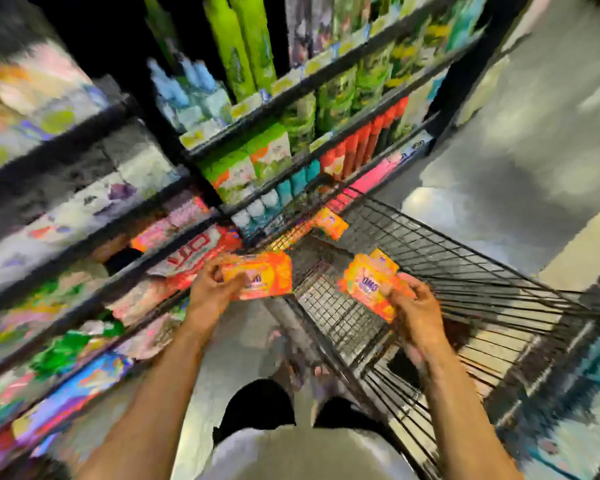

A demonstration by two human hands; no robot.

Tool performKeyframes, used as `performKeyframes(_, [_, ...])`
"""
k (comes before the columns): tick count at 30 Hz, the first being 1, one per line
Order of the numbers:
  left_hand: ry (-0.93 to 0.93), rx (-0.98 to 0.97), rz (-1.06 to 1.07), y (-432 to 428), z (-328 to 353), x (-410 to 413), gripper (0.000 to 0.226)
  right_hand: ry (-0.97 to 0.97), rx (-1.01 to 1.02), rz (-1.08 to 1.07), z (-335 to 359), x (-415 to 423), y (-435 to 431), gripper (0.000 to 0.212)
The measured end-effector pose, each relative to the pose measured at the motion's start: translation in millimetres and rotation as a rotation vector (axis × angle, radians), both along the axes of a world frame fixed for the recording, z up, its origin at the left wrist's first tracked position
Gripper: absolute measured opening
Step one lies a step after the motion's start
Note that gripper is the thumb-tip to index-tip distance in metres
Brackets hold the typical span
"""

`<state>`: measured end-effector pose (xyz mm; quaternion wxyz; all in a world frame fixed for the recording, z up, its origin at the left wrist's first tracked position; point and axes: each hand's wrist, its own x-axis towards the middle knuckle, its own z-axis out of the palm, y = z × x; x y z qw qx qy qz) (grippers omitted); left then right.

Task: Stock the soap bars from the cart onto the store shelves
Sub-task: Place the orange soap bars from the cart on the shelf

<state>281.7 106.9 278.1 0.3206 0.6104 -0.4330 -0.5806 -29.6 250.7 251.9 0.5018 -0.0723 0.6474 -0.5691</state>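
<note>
Looking down from the head camera, the view is strongly blurred. At 6 o'clock lies the person's pale shirt (302,452), and both bare forearms reach up from it.

At 3 o'clock from the arms stands a black wire shopping cart (482,271); its near-left corner comes between the two hands. At 9 o'clock run black metal store shelves (94,265), packed tightly with colourful goods. A red and white packet (201,251) sits on the shelf edge, just beside the left hand. Grey polished floor (499,168) shows at 2 o'clock, beyond the cart.

The left hand (210,291) is outside the cart, near the shelf front. Its fingers and thumb curl round the left end of an orange wrapped soap bar (264,275). This bar is held in the air with its printed face up, and its long axis runs about from 9 to 3 o'clock.

The right hand (418,308) is over the cart basket. It pinches the right lower edge of a second orange wrapped soap bar (368,285), also face up. This one is tilted, with its long axis roughly from 11 to 5 o'clock. The two bars are apart.

Farther, at 12 o'clock, a third orange soap bar (331,223) rests at the far end of the cart, close to the shelves.
</note>
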Motion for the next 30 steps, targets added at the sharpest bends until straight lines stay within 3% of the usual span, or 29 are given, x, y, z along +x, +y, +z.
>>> performKeyframes(3, [0.047, 0.01, 0.191, 39, 20, 63, 0.048, 0.058, -0.014, 0.183, 24, 40, -13, 0.064])
performKeyframes(4, [0.044, 0.0, 0.241, 51, 25, 83, 0.051, 0.081, -0.025, 0.257, 29, 54, -19, 0.065])
performKeyframes(6, [0.056, -0.016, 0.347, 75, 35, 124, 0.062, 0.084, -0.05, 0.393, 39, 87, -32, 0.04])
performKeyframes(11, [0.108, -0.063, 0.604, 136, 57, 225, 0.063, 0.124, -0.099, 0.665, 62, 197, -51, 0.025])
performKeyframes(15, [0.187, -0.083, 0.763, 188, 74, 322, 0.066, 0.1, -0.142, 0.805, 81, 308, -45, 0.065])
performKeyframes(17, [0.211, -0.112, 0.825, 217, 80, 373, 0.061, 0.074, -0.156, 0.861, 90, 368, -36, 0.071])
performKeyframes(18, [0.212, -0.116, 0.861, 232, 83, 398, 0.053, 0.076, -0.158, 0.882, 96, 399, -30, 0.067])
performKeyframes(21, [0.227, -0.149, 0.921, 274, 96, 472, 0.03, 0.075, -0.201, 0.904, 107, 485, -8, 0.028])
performKeyframes(22, [0.237, -0.151, 0.932, 288, 100, 497, 0.032, 0.071, -0.215, 0.921, 111, 513, 0, 0.033])
performKeyframes(24, [0.242, -0.172, 0.947, 315, 105, 544, 0.051, 0.065, -0.233, 0.95, 118, 567, 14, 0.074])
performKeyframes(26, [0.228, -0.192, 0.964, 338, 111, 586, 0.05, 0.03, -0.278, 0.964, 125, 614, 29, 0.104])
performKeyframes(28, [0.217, -0.207, 0.97, 353, 121, 618, 0.03, 0.05, -0.277, 0.976, 135, 656, 40, 0.103])
performKeyframes(30, [0.22, -0.235, 0.957, 365, 127, 647, 0.02, 0.049, -0.282, 0.997, 144, 694, 47, 0.076])
